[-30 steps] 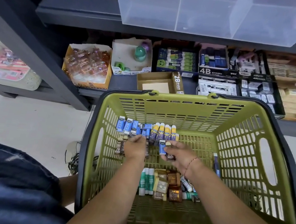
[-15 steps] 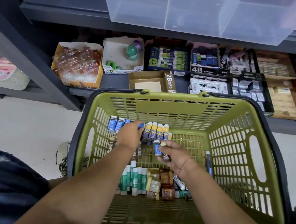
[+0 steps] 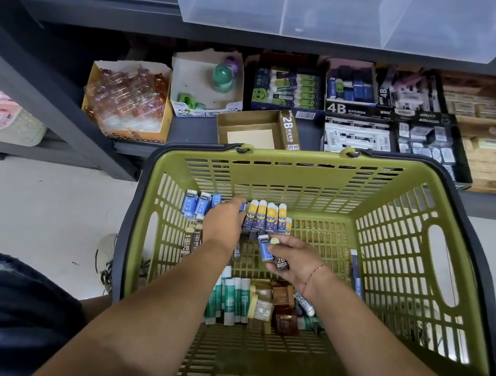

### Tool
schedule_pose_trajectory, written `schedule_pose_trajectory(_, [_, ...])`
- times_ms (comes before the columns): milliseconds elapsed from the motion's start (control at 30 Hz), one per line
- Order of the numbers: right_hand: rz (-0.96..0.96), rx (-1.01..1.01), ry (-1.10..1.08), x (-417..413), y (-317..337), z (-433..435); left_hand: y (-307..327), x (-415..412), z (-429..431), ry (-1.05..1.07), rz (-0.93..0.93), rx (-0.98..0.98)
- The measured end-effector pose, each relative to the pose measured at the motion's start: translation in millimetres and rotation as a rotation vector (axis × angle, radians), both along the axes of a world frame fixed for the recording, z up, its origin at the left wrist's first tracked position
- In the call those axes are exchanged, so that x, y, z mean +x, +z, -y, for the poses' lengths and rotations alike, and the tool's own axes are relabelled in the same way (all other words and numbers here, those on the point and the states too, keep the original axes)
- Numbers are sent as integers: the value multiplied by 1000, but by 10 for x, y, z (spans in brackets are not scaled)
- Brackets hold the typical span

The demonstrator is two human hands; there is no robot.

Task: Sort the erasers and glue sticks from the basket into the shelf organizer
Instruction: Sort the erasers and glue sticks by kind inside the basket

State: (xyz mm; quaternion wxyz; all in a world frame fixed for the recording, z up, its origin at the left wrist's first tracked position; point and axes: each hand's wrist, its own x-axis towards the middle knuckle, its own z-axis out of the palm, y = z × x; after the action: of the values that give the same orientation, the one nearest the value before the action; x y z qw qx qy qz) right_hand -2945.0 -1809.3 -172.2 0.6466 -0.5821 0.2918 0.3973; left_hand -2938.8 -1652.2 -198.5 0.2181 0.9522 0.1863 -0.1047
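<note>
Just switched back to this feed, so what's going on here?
A person is working inside the green basket with both hands. The right hand pinches a blue eraser and a brown 2B eraser together. The left hand reaches onto the blue erasers along the far wall; its grip is hidden. Glue sticks lie nearer the person. The clear organizer sits on the shelf above.
</note>
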Motion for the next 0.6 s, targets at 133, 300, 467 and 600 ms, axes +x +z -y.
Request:
schedule_pose_trajectory(133, [2, -4, 0, -2, -9, 5, 20, 3, 17, 47, -10, -22])
schedule_pose_trajectory(300, [2, 5, 2, -7, -12, 3, 31, -37, 30, 187, 11, -69])
schedule_pose_trajectory(467, [-5, 30, -3, -9, 7, -4, 64, -37, 66, 216, -26, -13])
schedule_pose_trajectory(600, [-26, 63, -69, -9, 17, 11, 105, -69, 73, 269, 22, -85])
